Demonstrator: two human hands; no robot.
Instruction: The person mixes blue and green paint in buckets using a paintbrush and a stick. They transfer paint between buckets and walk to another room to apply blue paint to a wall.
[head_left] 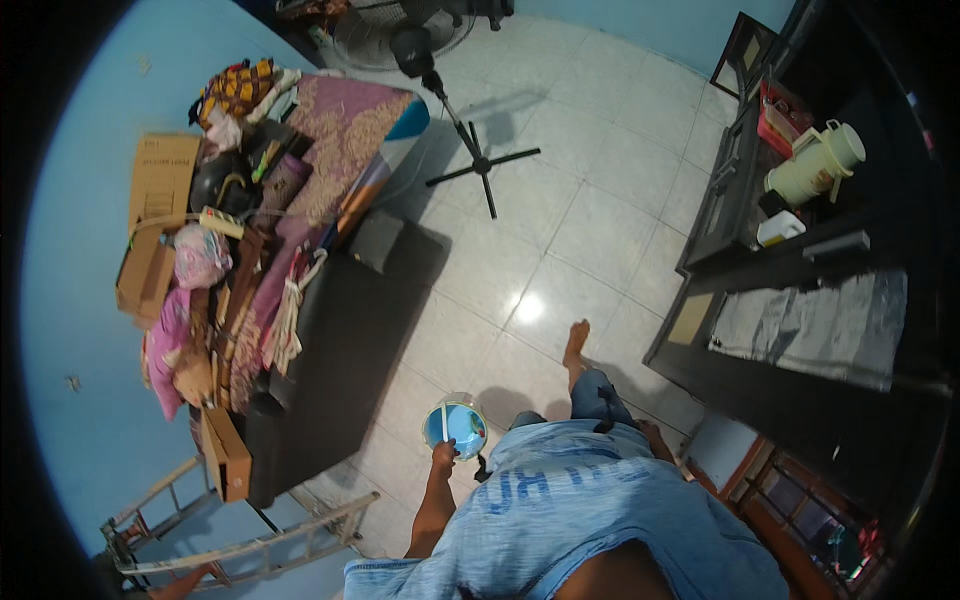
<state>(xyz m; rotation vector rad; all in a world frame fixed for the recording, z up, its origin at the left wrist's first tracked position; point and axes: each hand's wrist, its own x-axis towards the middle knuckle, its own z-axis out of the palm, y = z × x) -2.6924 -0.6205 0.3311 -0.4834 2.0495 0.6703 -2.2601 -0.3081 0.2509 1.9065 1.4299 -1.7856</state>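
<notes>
A round bucket (468, 408) with blue paint-like liquid inside is in front of me, left of my legs. My left hand (445, 451) is closed at its near rim, where a narrow white strip, perhaps a handle or stick, runs across the blue. I cannot tell whether the bucket is lifted or stands on the floor. My right hand (651, 438) hangs low beside my right hip, next to the dark cabinet. My shirt partly covers that arm, and the fingers are too small to make out.
At left, a dark sofa-like piece (330, 350) bears piled cloths, bags and cardboard boxes (165, 175). A wooden ladder (290, 540) leans lower left, with another person's arm (185, 583) beside it. Ahead stand a black cross-footed stand (482, 166) and a fan (375, 40). A dark cabinet (715, 205) holding a flask (805, 170) lines the right.
</notes>
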